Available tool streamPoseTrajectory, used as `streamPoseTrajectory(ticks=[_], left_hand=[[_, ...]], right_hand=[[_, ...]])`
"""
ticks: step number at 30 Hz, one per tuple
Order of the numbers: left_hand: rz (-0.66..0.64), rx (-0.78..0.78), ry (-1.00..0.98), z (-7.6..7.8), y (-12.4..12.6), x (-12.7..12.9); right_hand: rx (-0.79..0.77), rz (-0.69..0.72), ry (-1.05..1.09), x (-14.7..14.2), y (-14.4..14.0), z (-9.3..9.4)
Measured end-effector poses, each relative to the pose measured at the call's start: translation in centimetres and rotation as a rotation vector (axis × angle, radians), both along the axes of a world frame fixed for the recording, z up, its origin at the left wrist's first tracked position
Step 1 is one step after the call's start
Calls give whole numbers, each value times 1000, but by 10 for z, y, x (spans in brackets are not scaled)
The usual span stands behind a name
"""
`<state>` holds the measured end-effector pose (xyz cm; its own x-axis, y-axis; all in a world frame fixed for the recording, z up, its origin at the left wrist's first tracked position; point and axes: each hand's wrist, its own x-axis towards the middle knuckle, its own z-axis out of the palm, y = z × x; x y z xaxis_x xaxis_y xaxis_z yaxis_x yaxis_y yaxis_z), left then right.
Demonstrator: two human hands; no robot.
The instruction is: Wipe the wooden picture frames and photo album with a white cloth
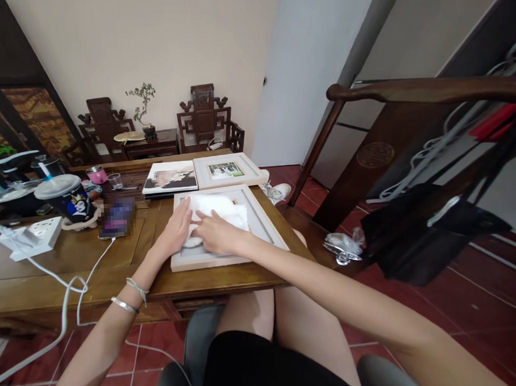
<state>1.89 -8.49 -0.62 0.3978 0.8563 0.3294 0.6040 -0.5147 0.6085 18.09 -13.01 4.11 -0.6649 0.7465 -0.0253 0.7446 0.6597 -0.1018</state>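
Both hands, left hand (178,226) and right hand (217,233), press flat and open on a white cloth (217,210) over a picture frame (227,259) at the desk (48,275) edge; hard pushing could slide it off

wooden table (70,274), picture frames (269,227), phone (117,218), cup (68,199)

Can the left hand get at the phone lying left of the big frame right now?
Probably yes: the left hand rests on the white cloth, and the phone lies just left with bare table between.
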Motion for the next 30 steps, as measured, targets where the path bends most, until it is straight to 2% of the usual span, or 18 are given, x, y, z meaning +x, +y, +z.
streamPoseTrajectory(ticks=[5, 8, 12, 14, 17, 22, 25, 30], left_hand=[[-5, 28, 22, -1, 0, 1], [5, 64, 56, -1, -1, 2], [9, 107, 56, 0, -1, 4], [60, 98, 39, 0, 0, 5], [116, 78, 20, -2, 2, 5], [75, 113, 96, -2, 6, 3], [36, 141, 143, 0, 4, 3], [17, 151, 190, 2, 1, 4]], right_hand=[[-121, 136, 9, 14, -43, 19], [-146, 121, -26, 21, -59, 33], [-187, 74, -85, 24, -68, 48], [-188, 85, -81, 18, -68, 48], [-116, 98, -35, 2, -69, 36], [-25, 54, 16, -10, -71, 18], [-57, 35, -8, 6, -73, 23], [-104, -106, -66, 58, -79, 34]])
